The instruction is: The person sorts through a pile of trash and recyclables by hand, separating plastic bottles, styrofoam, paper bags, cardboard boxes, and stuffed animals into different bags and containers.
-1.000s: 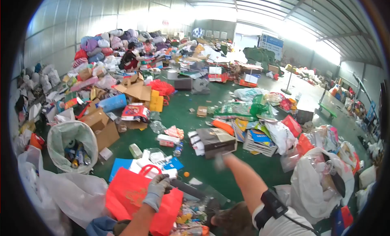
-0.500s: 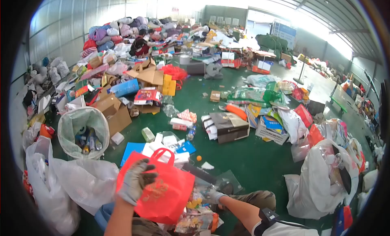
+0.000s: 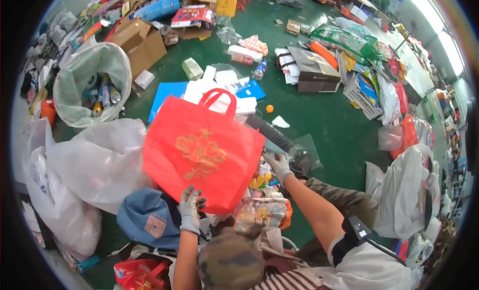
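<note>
A red fabric bag (image 3: 202, 150) with a gold print and two loop handles lies spread out in front of me. At its lower edge is my left hand (image 3: 191, 206), in a grey glove, fingers apart and curved upward beside the fabric. My right hand (image 3: 277, 162), also gloved, is at the bag's right side, near a grey flat piece (image 3: 274, 147); its fingertips are partly hidden, and what they hold is unclear. A clear package with orange edges (image 3: 263, 213) and small yellow items (image 3: 259, 180) lie below the bag. A blue bag (image 3: 148, 217) is left of my left hand.
A lined bin (image 3: 65, 103) holding cans stands at upper left. Translucent sacks (image 3: 107, 157) lie at left, a white sack (image 3: 406, 190) at right. Cardboard (image 3: 144, 53), a grey box bag (image 3: 317, 80), a blue folder (image 3: 167, 95) and an orange ball (image 3: 269, 109) are on the floor.
The view has tilted downward. My left hand has moved from over the red bag to its lower edge, and the bag now shows in full. My right hand is now at the bag's right side.
</note>
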A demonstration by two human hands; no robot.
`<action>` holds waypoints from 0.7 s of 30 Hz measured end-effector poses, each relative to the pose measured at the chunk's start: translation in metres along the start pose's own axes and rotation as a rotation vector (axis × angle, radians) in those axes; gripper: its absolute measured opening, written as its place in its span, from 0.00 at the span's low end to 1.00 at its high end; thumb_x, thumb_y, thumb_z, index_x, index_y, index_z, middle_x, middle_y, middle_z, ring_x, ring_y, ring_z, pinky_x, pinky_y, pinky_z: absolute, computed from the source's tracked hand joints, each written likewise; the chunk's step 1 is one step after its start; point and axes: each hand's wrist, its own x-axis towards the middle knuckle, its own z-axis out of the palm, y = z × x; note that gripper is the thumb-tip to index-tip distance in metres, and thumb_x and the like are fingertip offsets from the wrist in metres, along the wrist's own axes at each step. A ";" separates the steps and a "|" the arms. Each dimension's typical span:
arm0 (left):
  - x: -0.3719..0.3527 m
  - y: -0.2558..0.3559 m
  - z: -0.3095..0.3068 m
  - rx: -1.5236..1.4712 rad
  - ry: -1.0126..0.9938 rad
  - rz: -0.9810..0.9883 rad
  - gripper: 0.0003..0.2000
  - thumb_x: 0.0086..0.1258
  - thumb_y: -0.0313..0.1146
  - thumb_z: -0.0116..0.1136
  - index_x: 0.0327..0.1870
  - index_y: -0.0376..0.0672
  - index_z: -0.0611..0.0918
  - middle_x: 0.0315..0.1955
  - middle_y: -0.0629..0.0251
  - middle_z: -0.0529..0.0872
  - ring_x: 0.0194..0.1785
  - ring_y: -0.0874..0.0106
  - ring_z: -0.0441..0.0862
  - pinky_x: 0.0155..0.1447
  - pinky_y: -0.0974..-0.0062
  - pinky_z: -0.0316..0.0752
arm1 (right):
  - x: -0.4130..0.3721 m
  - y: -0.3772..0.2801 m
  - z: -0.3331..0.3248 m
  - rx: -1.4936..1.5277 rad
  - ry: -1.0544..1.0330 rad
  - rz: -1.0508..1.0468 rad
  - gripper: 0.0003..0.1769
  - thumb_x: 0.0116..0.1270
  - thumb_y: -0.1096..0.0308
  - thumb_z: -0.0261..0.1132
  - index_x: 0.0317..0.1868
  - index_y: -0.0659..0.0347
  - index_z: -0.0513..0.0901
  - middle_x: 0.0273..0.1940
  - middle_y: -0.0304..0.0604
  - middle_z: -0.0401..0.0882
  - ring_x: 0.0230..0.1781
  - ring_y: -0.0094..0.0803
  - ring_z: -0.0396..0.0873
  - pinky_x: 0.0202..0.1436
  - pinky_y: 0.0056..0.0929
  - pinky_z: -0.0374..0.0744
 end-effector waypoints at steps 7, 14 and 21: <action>0.026 -0.006 0.005 0.010 -0.080 0.056 0.21 0.66 0.30 0.54 0.60 0.45 0.68 0.45 0.60 0.78 0.33 0.73 0.81 0.33 0.80 0.77 | 0.047 -0.093 0.087 -0.585 -0.405 -0.092 0.37 0.50 0.51 0.70 0.60 0.53 0.72 0.54 0.46 0.76 0.54 0.39 0.76 0.58 0.33 0.72; 0.006 0.079 0.023 0.571 0.162 0.788 0.33 0.58 0.26 0.64 0.66 0.39 0.63 0.57 0.59 0.72 0.58 0.71 0.70 0.63 0.72 0.65 | -0.158 -0.090 0.189 -0.556 -0.676 -1.452 0.05 0.46 0.67 0.58 0.23 0.57 0.72 0.23 0.43 0.70 0.28 0.37 0.73 0.25 0.34 0.71; 0.004 0.062 -0.035 0.147 0.397 0.517 0.24 0.64 0.27 0.55 0.60 0.29 0.68 0.53 0.54 0.75 0.55 0.68 0.72 0.62 0.71 0.66 | -0.159 -0.098 0.095 -0.548 -0.624 -1.224 0.44 0.37 0.52 0.74 0.58 0.55 0.70 0.59 0.52 0.65 0.59 0.48 0.66 0.60 0.44 0.66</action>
